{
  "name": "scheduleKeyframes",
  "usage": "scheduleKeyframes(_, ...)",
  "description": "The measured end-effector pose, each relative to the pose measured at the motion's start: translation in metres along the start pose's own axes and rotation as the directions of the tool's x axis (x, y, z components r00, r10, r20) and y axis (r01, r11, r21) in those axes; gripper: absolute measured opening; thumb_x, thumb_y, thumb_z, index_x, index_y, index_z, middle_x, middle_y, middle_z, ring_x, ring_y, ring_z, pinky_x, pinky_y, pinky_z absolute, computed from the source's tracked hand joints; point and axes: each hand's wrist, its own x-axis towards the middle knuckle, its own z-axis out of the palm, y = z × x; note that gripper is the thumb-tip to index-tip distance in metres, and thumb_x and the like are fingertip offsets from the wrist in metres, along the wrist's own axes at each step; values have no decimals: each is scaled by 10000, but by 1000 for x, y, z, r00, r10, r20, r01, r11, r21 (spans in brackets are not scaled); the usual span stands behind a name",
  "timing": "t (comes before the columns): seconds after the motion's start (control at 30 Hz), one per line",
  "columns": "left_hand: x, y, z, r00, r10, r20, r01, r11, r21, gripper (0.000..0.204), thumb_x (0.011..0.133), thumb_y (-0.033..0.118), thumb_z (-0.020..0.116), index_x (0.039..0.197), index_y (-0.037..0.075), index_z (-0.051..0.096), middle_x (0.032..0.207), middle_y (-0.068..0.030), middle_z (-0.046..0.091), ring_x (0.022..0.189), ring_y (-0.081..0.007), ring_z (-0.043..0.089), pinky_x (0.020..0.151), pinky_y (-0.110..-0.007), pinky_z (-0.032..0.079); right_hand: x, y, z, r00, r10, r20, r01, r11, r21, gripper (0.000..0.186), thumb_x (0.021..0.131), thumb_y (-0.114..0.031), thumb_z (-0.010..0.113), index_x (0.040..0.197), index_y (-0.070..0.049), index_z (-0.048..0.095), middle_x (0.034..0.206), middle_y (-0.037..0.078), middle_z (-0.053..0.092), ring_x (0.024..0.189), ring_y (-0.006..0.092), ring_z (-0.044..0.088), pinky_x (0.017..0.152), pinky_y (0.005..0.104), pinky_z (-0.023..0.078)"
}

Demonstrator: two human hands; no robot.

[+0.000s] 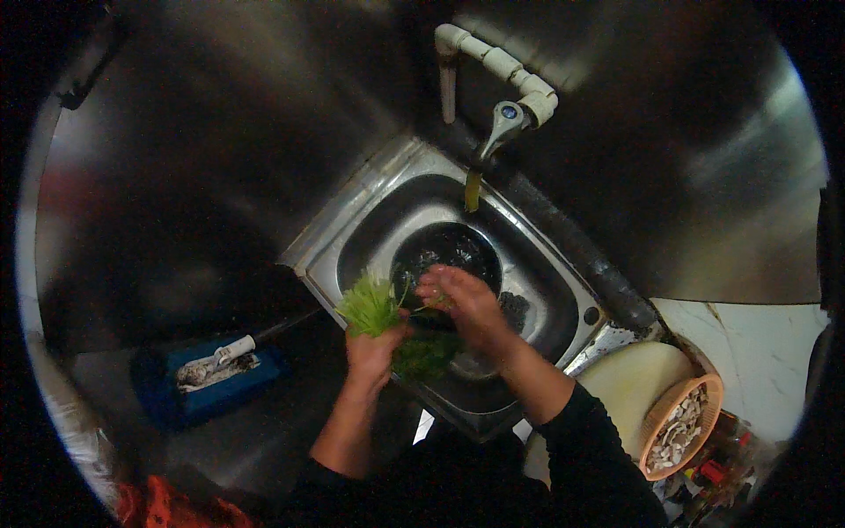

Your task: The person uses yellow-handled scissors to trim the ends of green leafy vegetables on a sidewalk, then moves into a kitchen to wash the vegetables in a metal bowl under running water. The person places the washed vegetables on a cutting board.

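A bunch of light green stalks [368, 299] is gripped in my left hand [374, 348] at the front left of the steel sink [550, 339]. Beside it, my right hand [466, 304] has its fingers curled on a few thin green sprigs [440, 303], over a round dark bowl [444, 236] with water, inside the sink. Darker leafy greens [421, 352] lie below both hands, partly hidden. The tap [502, 132], with a yellowish tube on its spout, hangs over the bowl.
White pipework [502, 62] runs along the steel back wall. A blue container [167, 396] with a pipe fitting sits at left. At right are a pale round board [616, 378], an orange basket [651, 444] of sliced pale pieces, and jumbled bottles [731, 458]. Red material [158, 502] shows lower left.
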Motion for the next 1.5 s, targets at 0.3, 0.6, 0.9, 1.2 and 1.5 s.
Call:
scheduleKeyframes(0.3, -10, -2, 24, 995, 83, -55, -90, 987, -136, 395, 759, -44, 709, 1126, 28, 583, 1014, -41, 632, 879, -146, 613, 786, -281, 505, -41, 26, 47, 946, -317, -68, 265, 877, -401, 427, 994, -217, 440, 1317, 62, 447, 1249, 156, 574, 1135, 244, 567, 1013, 330, 401)
scheduleKeyframes(0.6, -13, -10, 9, 998, 55, 38, -48, 984, -173, 453, 777, -21, 689, 1203, 24, 540, 1099, -44, 598, 973, -170, 591, 850, -304, 488, -58, 43, 57, 908, -417, 47, 363, 726, -584, 441, 975, -169, 428, 1363, 40, 401, 1344, 203, 491, 1247, 252, 476, 1044, 328, 343)
scheduleKeyframes(0.9, -16, -1, 5, 983, 161, 94, -152, 984, -89, 506, 760, -7, 708, 1232, 17, 528, 1133, -54, 592, 997, -179, 587, 873, -319, 481, -61, 48, 63, 907, -419, 51, 409, 841, -353, 437, 972, -95, 440, 1390, 21, 385, 1364, 165, 483, 1270, 204, 442, 1063, 311, 320)
scheduleKeyframes(1.2, -8, 0, -1, 986, 164, 25, -160, 981, -107, 466, 725, -51, 686, 1168, 10, 559, 1093, -63, 613, 940, -181, 611, 816, -318, 505, -65, 44, 71, 818, -544, 185, 514, 549, -659, 474, 956, -110, 471, 1404, 0, 363, 1385, 222, 427, 1304, 314, 407, 1083, 378, 305)
scheduleKeyframes(1.5, -9, 22, -24, 982, 109, -155, -127, 985, -116, 471, 711, -82, 622, 1168, -9, 535, 1044, -90, 595, 909, -223, 600, 815, -356, 498, -3, 28, -3, 863, -480, -157, 314, 753, -578, 296, 965, -130, 486, 1242, -32, 518, 1113, 114, 613, 983, 190, 578, 868, 314, 456)
